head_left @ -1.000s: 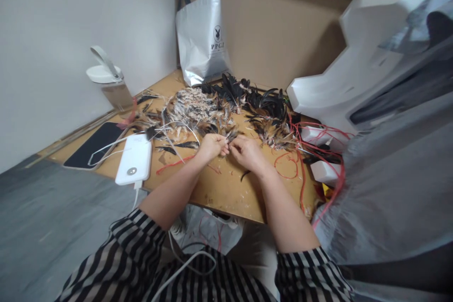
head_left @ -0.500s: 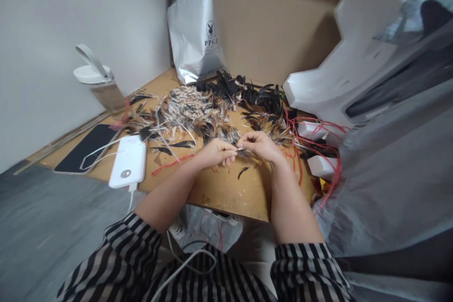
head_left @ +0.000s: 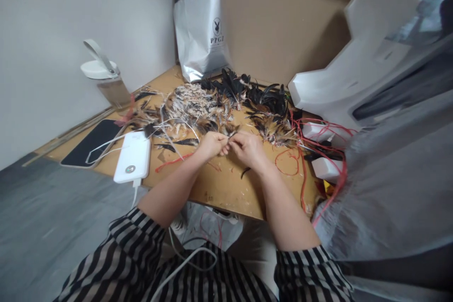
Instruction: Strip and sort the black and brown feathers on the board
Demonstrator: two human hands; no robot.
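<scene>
My left hand (head_left: pixel 213 144) and my right hand (head_left: pixel 247 149) meet above the front middle of the table, fingertips pinched together. What lies between the fingers is too small and covered to make out. Just beyond the fingertips are brown feathers (head_left: pixel 228 128), part of a wide heap. Pale, fluffy feathers (head_left: pixel 189 104) with light quill ends make up its left side. Long black feathers (head_left: pixel 267 99) lie behind, and a brown feather bunch (head_left: pixel 274 130) sits to the right. One small dark feather (head_left: pixel 245 172) rests beside my right wrist.
A white power bank (head_left: pixel 132 158) with cables, a dark phone (head_left: pixel 92 144) and a lidded drink bottle (head_left: pixel 111 87) are on the left. A silver bag (head_left: pixel 200 33) stands behind. Red string (head_left: pixel 302 170) tangles around white blocks (head_left: pixel 327 169) at right, near the table's edge.
My right hand has turned and closed in over the left fingertips, covering what was between them. The view has shifted slightly, so the table things appear further right.
</scene>
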